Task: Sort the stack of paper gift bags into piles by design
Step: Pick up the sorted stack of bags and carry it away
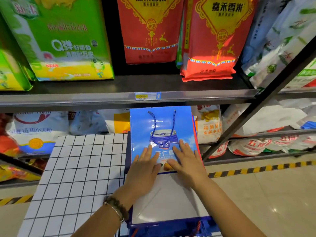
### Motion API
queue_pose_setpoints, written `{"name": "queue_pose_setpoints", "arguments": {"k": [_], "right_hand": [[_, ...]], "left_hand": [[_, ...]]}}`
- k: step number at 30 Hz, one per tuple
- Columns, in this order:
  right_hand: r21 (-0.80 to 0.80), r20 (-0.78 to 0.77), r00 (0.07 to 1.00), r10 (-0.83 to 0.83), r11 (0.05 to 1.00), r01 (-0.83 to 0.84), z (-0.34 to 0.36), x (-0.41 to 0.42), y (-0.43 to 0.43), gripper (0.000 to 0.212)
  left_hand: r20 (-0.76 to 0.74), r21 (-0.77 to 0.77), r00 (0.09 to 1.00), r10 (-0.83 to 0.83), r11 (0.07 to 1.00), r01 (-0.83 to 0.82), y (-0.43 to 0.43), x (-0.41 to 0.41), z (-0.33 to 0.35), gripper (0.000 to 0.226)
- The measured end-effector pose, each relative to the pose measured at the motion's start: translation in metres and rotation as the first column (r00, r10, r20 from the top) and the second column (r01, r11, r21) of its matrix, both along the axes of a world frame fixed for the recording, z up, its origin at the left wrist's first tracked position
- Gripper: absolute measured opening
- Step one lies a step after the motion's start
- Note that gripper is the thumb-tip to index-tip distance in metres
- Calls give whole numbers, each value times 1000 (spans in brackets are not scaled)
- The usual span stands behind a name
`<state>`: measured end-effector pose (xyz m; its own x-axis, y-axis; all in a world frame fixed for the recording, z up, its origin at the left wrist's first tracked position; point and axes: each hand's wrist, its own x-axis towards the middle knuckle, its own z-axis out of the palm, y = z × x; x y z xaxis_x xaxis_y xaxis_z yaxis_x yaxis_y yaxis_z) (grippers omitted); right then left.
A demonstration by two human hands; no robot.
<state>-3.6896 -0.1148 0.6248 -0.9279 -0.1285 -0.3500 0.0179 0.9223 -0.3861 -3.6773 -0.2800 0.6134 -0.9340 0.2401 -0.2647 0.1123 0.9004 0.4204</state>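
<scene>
Pressing my left hand (145, 165) and right hand (185, 161) flat, fingers straight, on the glossy blue gift bag (162, 124), I risk sliding the red-edged bag (196, 132) beneath off the worktop (82, 168).

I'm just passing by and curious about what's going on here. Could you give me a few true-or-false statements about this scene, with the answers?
1. The left hand and right hand lie flat on the blue gift bag. True.
2. The bag's rope handle is red. False: it is blue.
3. Red sacks stand on the shelf above the bag. True.
4. The table top is bare wood. False: it is white with dark grid lines.
</scene>
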Motion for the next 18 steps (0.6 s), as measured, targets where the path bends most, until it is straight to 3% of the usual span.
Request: {"name": "queue_pose_setpoints", "arguments": {"k": [1, 3, 4, 6, 8, 9, 11, 13, 15, 18], "right_hand": [[-143, -37, 994, -98, 985, 92, 7, -1, 3, 54], [-408, -64, 939, -338, 868, 284, 18, -4, 9, 35], [-450, -72, 899, -432, 819, 357, 20, -6, 14, 33], [-349, -114, 859, -498, 830, 435, 22, -12, 25, 48], [-319, -48, 838, -543, 804, 502, 23, -20, 39, 67], [-377, 68, 811, -581, 737, 560, 23, -21, 44, 74], [-492, 341, 729, -594, 548, 677, 17, -20, 54, 88], [-493, 468, 676, -569, 467, 734, 4, -16, 60, 102], [-501, 520, 663, -538, 437, 747, -12, -15, 63, 96], [-498, 584, 634, -506, 393, 773, -20, -12, 62, 60]], "left_hand": [[-34, 138, 996, 86, 987, -81, -4, 0, 4, 41], [-122, 377, 954, 273, 902, -210, -13, 0, 0, 26], [-177, 443, 915, 362, 860, -255, -17, 0, -3, 24], [-196, 480, 840, 506, 797, -368, -22, 2, -4, 32], [-20, 561, 789, 614, 660, -500, -25, 2, 2, 46], [142, 587, 754, 641, 559, -586, -26, 1, 5, 50], [464, 596, 647, 605, 327, -733, -31, -1, 3, 52], [673, 533, 539, 506, 173, -828, -36, -1, -10, 58], [742, 492, 497, 450, 139, -859, -39, -1, -21, 77], [767, 503, 495, 409, 97, -859, -39, -4, -34, 98]]}}
